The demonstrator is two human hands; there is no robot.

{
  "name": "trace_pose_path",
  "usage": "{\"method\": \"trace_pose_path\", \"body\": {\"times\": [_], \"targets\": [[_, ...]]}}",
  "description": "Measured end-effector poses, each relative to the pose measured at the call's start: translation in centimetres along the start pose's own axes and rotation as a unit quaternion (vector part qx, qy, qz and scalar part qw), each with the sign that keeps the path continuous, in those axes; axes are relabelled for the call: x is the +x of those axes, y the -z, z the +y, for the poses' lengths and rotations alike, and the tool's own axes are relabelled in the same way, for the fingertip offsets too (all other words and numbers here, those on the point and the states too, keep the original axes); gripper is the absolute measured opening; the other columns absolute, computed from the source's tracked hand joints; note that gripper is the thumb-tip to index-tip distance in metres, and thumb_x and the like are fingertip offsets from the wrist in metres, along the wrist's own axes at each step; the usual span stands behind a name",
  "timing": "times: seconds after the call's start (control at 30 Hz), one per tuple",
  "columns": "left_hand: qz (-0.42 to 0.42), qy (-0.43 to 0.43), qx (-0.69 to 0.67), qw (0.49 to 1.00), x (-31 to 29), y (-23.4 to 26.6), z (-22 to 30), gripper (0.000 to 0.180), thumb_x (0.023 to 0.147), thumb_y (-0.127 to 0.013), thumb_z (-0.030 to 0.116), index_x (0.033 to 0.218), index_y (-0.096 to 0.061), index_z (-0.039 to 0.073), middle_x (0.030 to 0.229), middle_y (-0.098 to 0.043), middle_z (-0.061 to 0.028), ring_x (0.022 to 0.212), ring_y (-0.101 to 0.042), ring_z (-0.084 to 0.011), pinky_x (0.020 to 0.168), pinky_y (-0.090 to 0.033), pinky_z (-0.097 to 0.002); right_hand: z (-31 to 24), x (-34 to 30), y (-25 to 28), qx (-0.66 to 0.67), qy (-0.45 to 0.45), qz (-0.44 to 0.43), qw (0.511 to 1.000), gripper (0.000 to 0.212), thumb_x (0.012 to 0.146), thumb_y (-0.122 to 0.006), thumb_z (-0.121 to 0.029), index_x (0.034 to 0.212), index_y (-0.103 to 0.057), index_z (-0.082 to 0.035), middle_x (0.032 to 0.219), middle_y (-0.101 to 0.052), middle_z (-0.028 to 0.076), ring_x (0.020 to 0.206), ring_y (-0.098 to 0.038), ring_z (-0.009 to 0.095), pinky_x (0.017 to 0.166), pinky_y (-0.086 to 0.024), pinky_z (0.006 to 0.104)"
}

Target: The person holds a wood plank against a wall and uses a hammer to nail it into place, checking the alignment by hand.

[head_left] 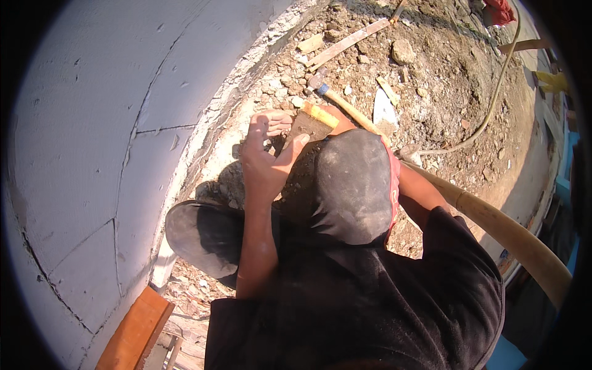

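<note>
My left hand (262,154) is open, its fingers bent toward the right and its thumb held apart. The thumb tip is close to a flat brown piece (308,129) with a yellow strip (320,115) along its top, perhaps a brush or scraper; its exact kind is unclear. My right hand (338,119) closes on the yellow end, partly hidden behind my right knee. Just beyond it a hammer (351,110) with a wooden handle and a blue band lies on the rubble. A pale, pointed trowel-like blade (383,109) lies right of the hammer.
A grey-white block wall (123,123) with cracked joints rises at the left. Stony soil (456,80) bears wood strips (348,44), a larger stone (403,52) and a hose (487,126). A bamboo pole (505,228) slants along the right; an orange-brown beam (132,333) is at lower left.
</note>
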State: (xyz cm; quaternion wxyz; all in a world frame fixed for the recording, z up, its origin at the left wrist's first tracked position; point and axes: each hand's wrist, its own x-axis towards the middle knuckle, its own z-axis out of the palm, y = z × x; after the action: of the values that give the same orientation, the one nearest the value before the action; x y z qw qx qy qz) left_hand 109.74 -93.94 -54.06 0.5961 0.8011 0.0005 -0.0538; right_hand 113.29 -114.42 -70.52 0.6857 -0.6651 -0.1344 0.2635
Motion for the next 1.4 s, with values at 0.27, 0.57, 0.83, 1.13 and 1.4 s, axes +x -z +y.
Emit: {"method": "trace_pose_path", "body": {"times": [0.27, 0.57, 0.83, 1.13, 1.4], "targets": [[-0.012, -0.047, 0.079, 0.996, 1.1, -1.8, 0.4, 0.064, 0.074, -0.087, 0.012, 0.131, -0.057, 0.005, 0.115, -0.064, -0.0144, 0.106, -0.065, -0.0308, 0.094, -0.053, -0.0391, 0.7, -0.9, -1.5, -0.273, -0.009, 0.018, 0.962, 0.04, 0.089, -0.069, -0.024, 0.124, -0.062, -0.008, 0.116, -0.064, 0.009, 0.11, -0.061, 0.027, 0.094, -0.049, 0.0375], [0.059, 0.067, 0.013, 0.996, 0.7, -1.5, -2.5, 0.039, 0.079, -0.077, 0.01, 0.111, -0.057, 0.002, 0.092, -0.07, -0.0164, 0.087, -0.071, -0.026, 0.079, -0.054, -0.0373, -1.5, -0.1, -2.3, -0.465, -0.024, -0.01, 0.885, 0.047, 0.085, -0.072, -0.031, 0.125, -0.059, -0.01, 0.118, -0.06, 0.015, 0.113, -0.057, 0.035, 0.096, -0.047, 0.043], [0.201, 0.11, 0.015, 0.973, -0.3, 3.6, -1.3, 0.037, 0.085, -0.074, 0.017, 0.113, -0.063, -0.003, 0.082, -0.065, -0.0059, 0.07, -0.059, -0.013, 0.064, -0.047, -0.0298, 3.2, -1.7, -1.9, -0.576, 0.012, -0.033, 0.816, 0.057, 0.081, -0.078, -0.035, 0.124, -0.053, -0.008, 0.121, -0.052, 0.013, 0.119, -0.05, 0.034, 0.095, -0.046, 0.0448], [0.182, -0.072, -0.289, 0.937, 0.4, 4.7, -1.1, 0.067, 0.088, -0.076, 0.045, 0.128, -0.054, -0.004, 0.099, -0.06, -0.0002, 0.083, -0.057, -0.0106, 0.072, -0.045, -0.0256, 5.0, -0.8, -2.5, -0.63, -0.013, -0.026, 0.776, 0.033, 0.08, -0.072, -0.014, 0.11, -0.059, -0.009, 0.111, -0.053, 0.012, 0.111, -0.058, 0.031, 0.084, -0.054, 0.0436], [0.06, -0.112, -0.505, 0.853, 2.3, 6.6, -1.9, 0.074, 0.099, -0.033, 0.066, 0.105, -0.054, -0.005, 0.075, -0.049, -0.0063, 0.066, -0.046, -0.0167, 0.067, -0.041, -0.03, 6.2, -4.0, -0.6, -0.09, -0.03, 0.197, 0.976, 0.017, 0.091, -0.06, -0.012, 0.103, -0.057, 0.0, 0.089, -0.064, 0.011, 0.088, -0.067, 0.028, 0.079, -0.057, 0.0434]]}}
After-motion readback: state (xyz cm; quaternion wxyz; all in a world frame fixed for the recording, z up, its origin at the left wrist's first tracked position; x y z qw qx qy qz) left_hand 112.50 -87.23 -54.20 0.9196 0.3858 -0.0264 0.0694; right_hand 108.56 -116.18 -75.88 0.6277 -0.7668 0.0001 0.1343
